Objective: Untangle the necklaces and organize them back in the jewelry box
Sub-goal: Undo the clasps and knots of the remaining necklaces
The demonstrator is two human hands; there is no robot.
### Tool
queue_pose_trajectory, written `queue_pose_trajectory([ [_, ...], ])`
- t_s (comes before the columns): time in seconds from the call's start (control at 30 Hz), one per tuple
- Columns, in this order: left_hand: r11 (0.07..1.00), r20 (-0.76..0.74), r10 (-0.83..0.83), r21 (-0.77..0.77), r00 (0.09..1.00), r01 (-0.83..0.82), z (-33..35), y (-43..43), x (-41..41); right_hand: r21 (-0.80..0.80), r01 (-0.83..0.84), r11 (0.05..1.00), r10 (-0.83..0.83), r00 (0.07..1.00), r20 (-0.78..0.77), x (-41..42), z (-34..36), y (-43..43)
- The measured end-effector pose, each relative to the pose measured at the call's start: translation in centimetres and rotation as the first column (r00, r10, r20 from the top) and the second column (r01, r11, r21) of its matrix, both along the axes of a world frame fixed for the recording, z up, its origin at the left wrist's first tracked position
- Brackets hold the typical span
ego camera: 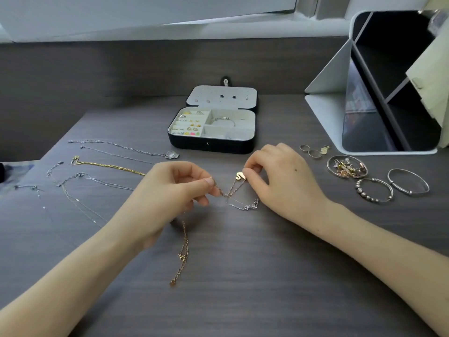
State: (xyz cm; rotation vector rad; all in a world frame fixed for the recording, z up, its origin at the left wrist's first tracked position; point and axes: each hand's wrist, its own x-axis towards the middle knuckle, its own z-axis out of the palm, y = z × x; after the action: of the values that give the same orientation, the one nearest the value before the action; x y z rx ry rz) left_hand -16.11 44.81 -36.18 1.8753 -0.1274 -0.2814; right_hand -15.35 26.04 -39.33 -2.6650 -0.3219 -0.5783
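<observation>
Matt wood-grain table (267, 276), shiny gold metal chain (183, 249), glossy silver bangles (408, 182)

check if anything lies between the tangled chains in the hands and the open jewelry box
Nothing visible does. Only bare table lies between the tangled chains, pinched by the left hand and right hand, and the jewelry box, whose lid stands open.

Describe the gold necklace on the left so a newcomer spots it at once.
Start at the open black jewelry box at the table's back and look left, where chains lie stretched out. The gold necklace is third down, ending by the left hand. It alone is thick and yellow; its neighbours are thin and silvery.
</observation>
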Motion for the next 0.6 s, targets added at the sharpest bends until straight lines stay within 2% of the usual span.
queue_pose_trajectory([
  [0.07, 1.000, -0.024, 0.007, -0.004, 1.000, -0.008, 0.1, 0.1, 0.1, 0.038, -0.107, 0.993, 0.109, 0.993, -0.041, -0.7, 0.5, -0.5],
  [0.17, 1.000, -0.021, 0.026, 0.003, 0.999, -0.026, 0.1, 0.2, 0.3, -0.019, -0.264, 0.964, 0.256, 0.947, -0.193, -1.7, 1.0, -1.2],
  [0.37, 0.999, -0.029, 0.029, 0.022, 0.999, -0.028, 0.2, 0.3, 0.4, -0.038, -0.329, 0.944, 0.302, 0.903, -0.306, -2.1, 1.5, -1.7],
  [0.43, 0.999, -0.030, 0.027, 0.025, 0.999, -0.026, 0.2, 0.3, 0.4, 0.063, -0.311, 0.948, 0.313, 0.885, -0.345, -2.3, 2.0, -1.9],
  [0.5, 0.999, -0.033, 0.028, 0.029, 0.999, -0.027, 0.2, 0.2, 0.5, 0.242, -0.272, 0.931, 0.349, 0.854, -0.386, -2.5, 2.7, -2.1],
  [0.6, 0.999, -0.025, 0.022, 0.050, 0.999, -0.021, 0.1, 0.3, 0.5, 0.474, -0.231, 0.849, 0.441, 0.804, -0.398, -2.5, 3.7, -2.3],
])
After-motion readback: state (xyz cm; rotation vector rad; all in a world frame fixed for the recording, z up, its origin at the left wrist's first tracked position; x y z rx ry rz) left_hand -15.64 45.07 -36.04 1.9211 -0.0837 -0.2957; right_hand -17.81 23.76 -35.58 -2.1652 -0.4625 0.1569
